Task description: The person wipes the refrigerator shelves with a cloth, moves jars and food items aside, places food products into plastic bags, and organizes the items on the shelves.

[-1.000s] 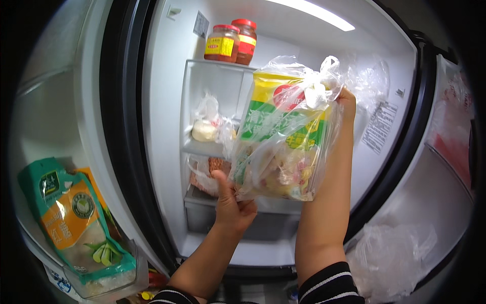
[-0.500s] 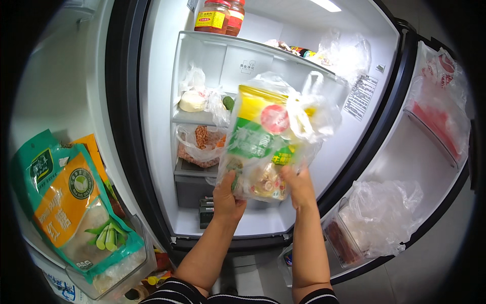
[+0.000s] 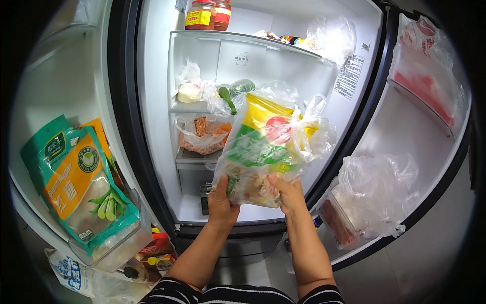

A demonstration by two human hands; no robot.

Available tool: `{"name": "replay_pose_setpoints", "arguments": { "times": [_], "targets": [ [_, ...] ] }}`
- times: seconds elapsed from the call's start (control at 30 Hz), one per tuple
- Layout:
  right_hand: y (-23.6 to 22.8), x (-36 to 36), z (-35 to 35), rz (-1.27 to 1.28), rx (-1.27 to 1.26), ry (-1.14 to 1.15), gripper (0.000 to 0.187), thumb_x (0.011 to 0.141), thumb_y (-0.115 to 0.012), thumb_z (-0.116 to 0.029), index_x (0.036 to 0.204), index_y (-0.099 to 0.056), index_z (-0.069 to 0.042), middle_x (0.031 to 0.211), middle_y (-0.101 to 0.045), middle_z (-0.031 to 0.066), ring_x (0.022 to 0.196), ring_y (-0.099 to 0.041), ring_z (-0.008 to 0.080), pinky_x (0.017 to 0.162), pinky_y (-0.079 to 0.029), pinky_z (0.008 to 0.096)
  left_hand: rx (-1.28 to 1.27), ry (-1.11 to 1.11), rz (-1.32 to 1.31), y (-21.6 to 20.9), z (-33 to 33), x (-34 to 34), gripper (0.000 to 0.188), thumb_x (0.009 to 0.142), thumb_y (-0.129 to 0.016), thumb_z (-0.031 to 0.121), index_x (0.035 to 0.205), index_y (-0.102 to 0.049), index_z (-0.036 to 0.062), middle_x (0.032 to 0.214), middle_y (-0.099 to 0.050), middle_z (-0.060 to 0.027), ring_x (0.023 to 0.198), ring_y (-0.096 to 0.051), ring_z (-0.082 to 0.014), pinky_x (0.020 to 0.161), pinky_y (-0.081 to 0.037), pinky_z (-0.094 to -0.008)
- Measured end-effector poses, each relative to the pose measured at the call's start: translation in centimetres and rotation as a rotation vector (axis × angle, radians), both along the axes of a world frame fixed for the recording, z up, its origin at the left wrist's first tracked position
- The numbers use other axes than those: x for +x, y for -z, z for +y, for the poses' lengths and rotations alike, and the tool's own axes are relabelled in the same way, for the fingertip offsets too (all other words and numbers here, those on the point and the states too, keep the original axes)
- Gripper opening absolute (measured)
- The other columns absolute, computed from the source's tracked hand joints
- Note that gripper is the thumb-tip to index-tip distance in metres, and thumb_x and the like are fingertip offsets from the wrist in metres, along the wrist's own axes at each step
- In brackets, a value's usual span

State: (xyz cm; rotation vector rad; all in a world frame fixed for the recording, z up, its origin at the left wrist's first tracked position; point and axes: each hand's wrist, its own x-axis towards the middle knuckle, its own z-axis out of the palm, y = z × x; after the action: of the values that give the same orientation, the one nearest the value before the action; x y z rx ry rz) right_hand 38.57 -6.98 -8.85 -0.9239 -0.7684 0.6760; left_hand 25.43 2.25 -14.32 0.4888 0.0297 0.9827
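Between my two hands is a yellow and green food packet inside a clear, knotted plastic bag. My left hand grips its lower left corner, thumb upward. My right hand closes on the lower right side, with the thumb on the front. The packet tilts to the right in front of the open fridge, its clear lower part showing pale contents. Behind it on the middle shelf are a green cucumber-like vegetable and a bagged white item. Below these sits a bag of reddish-brown nuts or beans.
Two red-lidded jars stand on the top shelf. The left door holds a teal and orange pouch. In the right door are a crumpled plastic bag and a bag with red contents.
My hands and the packet have shifted slightly; the packet leans further right. More green vegetables show behind it. The whole view has shifted a little. Both hands keep their hold.
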Motion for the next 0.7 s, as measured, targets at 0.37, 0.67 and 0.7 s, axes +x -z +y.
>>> {"name": "replay_pose_setpoints", "arguments": {
  "times": [0.37,0.67,0.7],
  "targets": [
    [8.0,-0.8,-4.2,0.065,-0.235,0.171,0.037,0.077,-0.073,-0.007,0.109,-0.057,0.002,0.094,-0.065,0.0090,0.079,-0.063,0.0184,0.069,-0.051,0.0309,-0.245,0.223,0.228,7.6,-1.6,0.2,0.034,0.086,-0.064,0.035,0.106,-0.058,0.0077,0.092,-0.065,-0.0040,0.072,-0.065,-0.0160,0.053,-0.054,-0.0267],
    [17.9,-3.8,-15.5,-0.807,-0.253,0.640,0.029,0.073,-0.072,-0.015,0.097,-0.065,-0.001,0.089,-0.068,0.0124,0.078,-0.065,0.0264,0.073,-0.052,0.0359,-0.320,0.689,0.731,20.0,-8.1,2.7,0.019,0.086,-0.062,0.029,0.090,-0.060,0.0110,0.068,-0.061,-0.0008,0.043,-0.053,-0.0097,0.029,-0.034,-0.0209],
    [18.4,-4.0,-17.4,-0.875,-0.256,0.641,0.029,0.073,-0.072,-0.015,0.097,-0.065,-0.001,0.090,-0.068,0.0124,0.079,-0.065,0.0265,0.074,-0.051,0.0361,-0.241,0.749,0.771,20.4,-8.7,3.0,0.014,0.087,-0.062,0.025,0.087,-0.060,0.0112,0.065,-0.060,-0.0002,0.041,-0.051,-0.0084,0.029,-0.034,-0.0200]
  ]
}}
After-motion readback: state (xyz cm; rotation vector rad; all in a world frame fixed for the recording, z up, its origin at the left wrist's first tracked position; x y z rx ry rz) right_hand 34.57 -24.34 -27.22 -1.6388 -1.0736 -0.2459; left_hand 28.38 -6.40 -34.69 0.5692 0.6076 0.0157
